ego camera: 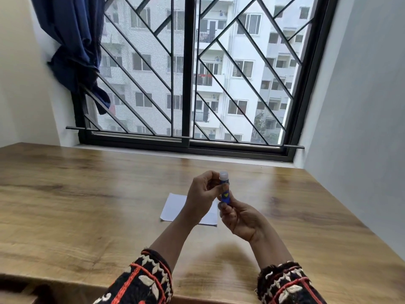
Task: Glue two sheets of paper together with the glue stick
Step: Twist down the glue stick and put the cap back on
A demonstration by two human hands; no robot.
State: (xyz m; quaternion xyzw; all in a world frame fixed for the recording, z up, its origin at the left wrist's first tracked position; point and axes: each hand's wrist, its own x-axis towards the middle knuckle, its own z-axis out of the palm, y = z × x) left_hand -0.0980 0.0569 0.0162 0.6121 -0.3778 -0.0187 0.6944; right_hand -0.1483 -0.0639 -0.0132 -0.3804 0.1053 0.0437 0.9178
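item 1: glue stick [225, 189], blue body with a pale translucent cap on top, held upright in the air above the desk [87, 194], between both my hands. cap on.

item 2: my right hand [237, 218], grip closed around the lower end of the glue stick, fingers curled under it.

item 3: my left hand [202, 194], grip closed on the upper part of the glue stick, fingertips pinching just below the cap.

item 4: paper [175, 207], white, lying flat on the desk directly below my hands, partly hidden by them; i cannot tell whether it is one sheet or two stacked.

item 5: patterned sleeves [144, 281], dark with red and cream stitching, on both forearms.

item 6: window [188, 84] with black diagonal grille beyond the desk; blue curtain [74, 40] bunched at its left side.
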